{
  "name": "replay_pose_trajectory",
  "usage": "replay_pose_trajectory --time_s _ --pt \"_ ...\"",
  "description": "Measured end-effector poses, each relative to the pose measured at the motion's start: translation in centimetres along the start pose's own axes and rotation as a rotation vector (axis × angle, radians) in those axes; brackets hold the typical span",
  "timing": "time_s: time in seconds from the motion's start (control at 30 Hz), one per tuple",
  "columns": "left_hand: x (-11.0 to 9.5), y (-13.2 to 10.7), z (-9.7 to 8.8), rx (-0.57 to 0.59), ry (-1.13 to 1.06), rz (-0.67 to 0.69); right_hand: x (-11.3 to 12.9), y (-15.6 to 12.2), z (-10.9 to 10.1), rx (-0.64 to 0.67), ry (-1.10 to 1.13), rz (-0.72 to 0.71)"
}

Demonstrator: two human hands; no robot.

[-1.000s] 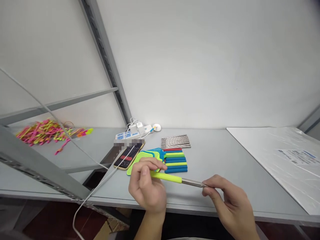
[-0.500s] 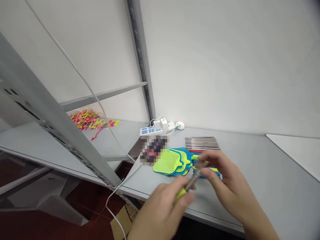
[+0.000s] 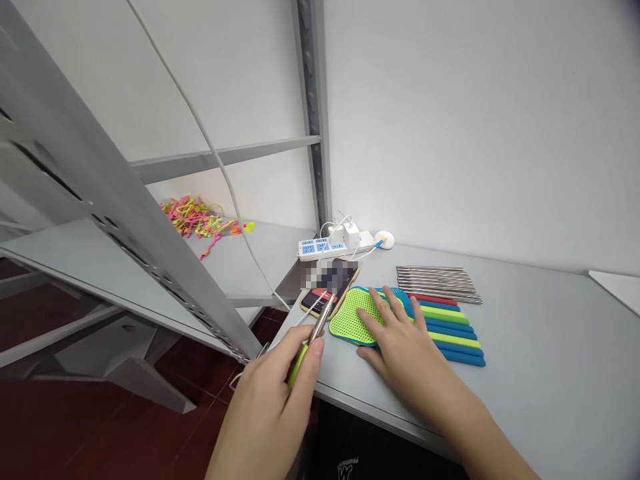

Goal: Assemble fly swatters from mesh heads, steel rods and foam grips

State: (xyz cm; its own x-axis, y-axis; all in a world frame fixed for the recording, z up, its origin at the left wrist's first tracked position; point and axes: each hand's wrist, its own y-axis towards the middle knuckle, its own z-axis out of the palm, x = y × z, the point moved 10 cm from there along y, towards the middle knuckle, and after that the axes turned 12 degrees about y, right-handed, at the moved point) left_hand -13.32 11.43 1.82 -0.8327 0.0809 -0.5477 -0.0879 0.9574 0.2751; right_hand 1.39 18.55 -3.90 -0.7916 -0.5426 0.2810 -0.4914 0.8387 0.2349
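Note:
My left hand point(image 3: 280, 380) is closed around the lime-green handle point(image 3: 299, 365) of a metal rod point(image 3: 323, 319), which points up and away over the shelf's front corner. With fingers spread, my right hand point(image 3: 400, 333) lies on a stack of fly swatter heads point(image 3: 356, 317), lime-green and blue with perforated faces. Right of that hand lies a row of coloured handles point(image 3: 455, 330) in blue, green and red, partly hidden by the hand. Behind them several thin metal rods point(image 3: 437, 283) lie side by side.
A phone point(image 3: 345, 275), partly blurred out, lies left of the swatter heads. Behind it are a power strip point(image 3: 320, 249) with white chargers and a round white device point(image 3: 385, 240). A grey metal upright point(image 3: 115, 200) and hanging white cable point(image 3: 220, 163) stand left. Colourful pieces point(image 3: 195, 217) lie on the other shelf.
My right hand has left the metal rod and come down flat on the swatter heads. My left hand has moved left, keeping the green-handled rod. The view has shifted.

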Motion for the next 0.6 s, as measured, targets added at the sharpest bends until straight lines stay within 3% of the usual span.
replay_pose_trajectory --time_s 0.1,0.27,0.43,0.6 --pt "-0.2 0.0 0.6 0.03 -0.007 0.025 -0.1 0.0 -0.5 -0.025 -0.009 -0.001" --pt "-2.3 -0.4 1.4 0.073 -0.123 0.117 -0.4 -1.1 -2.0 -0.101 0.04 -0.06" --pt "-4.4 -0.1 2.0 0.055 -0.093 0.193 -1.6 -2.0 -3.1 -0.163 0.088 -0.081" --pt "-8.3 0.0 1.9 -0.062 -0.094 0.376 -3.8 -5.3 -7.2 -0.361 0.147 -0.171"
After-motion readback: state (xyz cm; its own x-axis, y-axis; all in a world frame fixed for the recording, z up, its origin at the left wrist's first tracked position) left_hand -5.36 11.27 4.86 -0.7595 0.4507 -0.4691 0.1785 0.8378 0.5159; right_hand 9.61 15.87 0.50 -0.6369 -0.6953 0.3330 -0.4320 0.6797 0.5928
